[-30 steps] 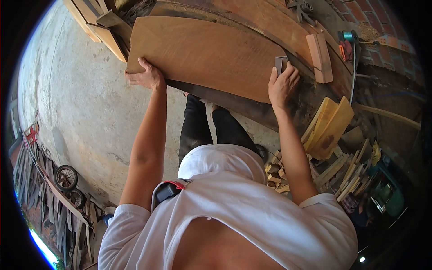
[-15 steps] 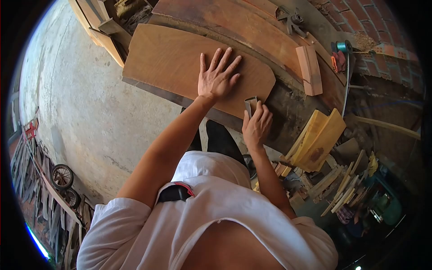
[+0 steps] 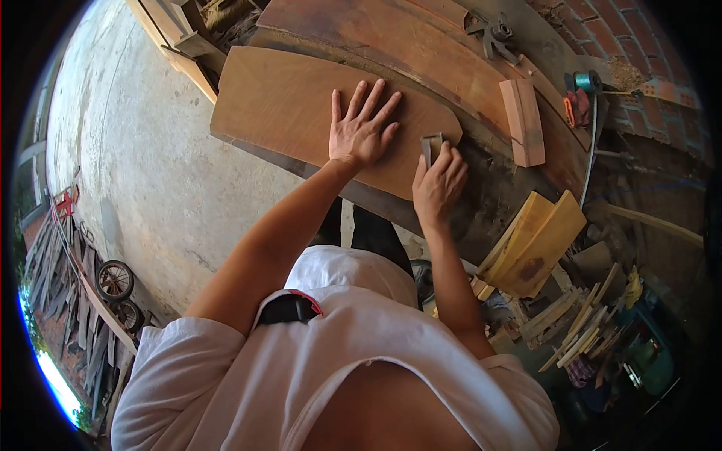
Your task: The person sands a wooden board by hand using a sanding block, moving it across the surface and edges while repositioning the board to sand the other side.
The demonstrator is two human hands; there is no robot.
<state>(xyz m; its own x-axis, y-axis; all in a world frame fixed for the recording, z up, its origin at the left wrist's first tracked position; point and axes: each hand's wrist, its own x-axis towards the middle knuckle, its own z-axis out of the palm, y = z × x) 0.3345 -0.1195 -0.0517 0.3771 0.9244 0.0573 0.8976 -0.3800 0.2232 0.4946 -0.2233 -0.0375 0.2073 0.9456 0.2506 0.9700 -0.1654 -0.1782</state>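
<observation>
A: What has moved since half a second ago?

B: The right hand (image 3: 438, 183) has slid its small gray pad (image 3: 431, 146) up along the board's (image 3: 286, 105) rounded end; before, it sat lower at the near edge. The left hand (image 3: 362, 131) has stayed put.

A: And a second ago?

B: The left hand gripped the board's far left corner, and the right held the pad at the opposite end.

A: How are the hands now?

B: The left is fully open, fingers spread, palm flat on the board's middle. The right is curled closed around the pad, pressing it at the board's edge.

A: Where does the board lie?

B: Flat on the workbench (image 3: 481, 188), long axis running left to right, rounded end toward the right. Farther off, a wooden block (image 3: 523, 122) lies on a reddish plank (image 3: 391, 37).
</observation>
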